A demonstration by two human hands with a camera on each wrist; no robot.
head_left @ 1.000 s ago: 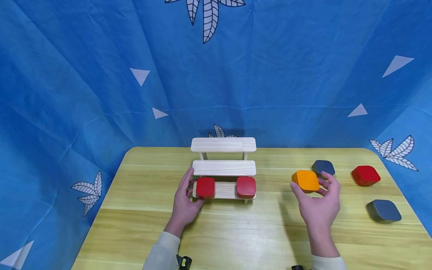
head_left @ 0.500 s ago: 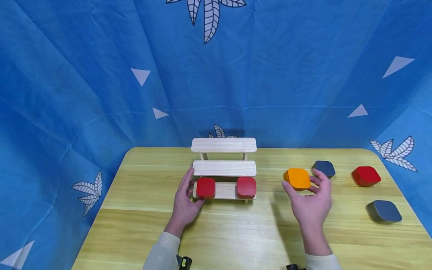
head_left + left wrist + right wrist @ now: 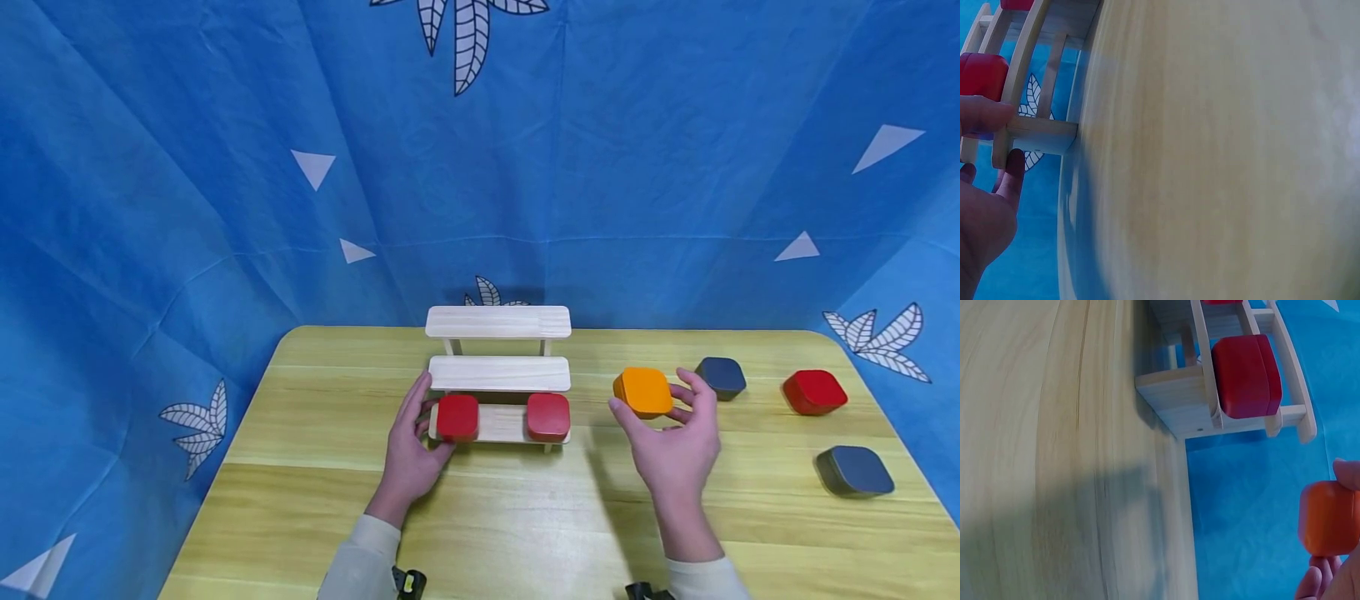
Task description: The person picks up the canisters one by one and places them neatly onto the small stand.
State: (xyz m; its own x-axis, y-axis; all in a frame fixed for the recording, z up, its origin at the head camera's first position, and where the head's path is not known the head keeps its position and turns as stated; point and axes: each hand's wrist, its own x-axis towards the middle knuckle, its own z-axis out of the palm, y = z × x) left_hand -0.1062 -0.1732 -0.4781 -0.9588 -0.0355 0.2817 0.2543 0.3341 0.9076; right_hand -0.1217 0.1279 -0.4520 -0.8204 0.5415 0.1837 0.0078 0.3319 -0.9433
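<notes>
A pale wooden three-tier stand is on the table. On its lowest tier sit a left red box and a right red box, both rounded and squarish. My left hand grips the left end of that tier, thumb at the front edge beside the left red box, a finger under the board. To the right of the stand, my right hand holds an orange rounded box between thumb and fingers, raised over the table. The right wrist view shows the orange box apart from the stand.
Right of my right hand lie a dark blue-grey box, another red box and a second dark box. The wooden table ends at a blue patterned cloth behind it.
My right hand has moved left with the orange box, nearer the stand and slightly farther back. The left hand, the stand and the red boxes on it stay in place.
</notes>
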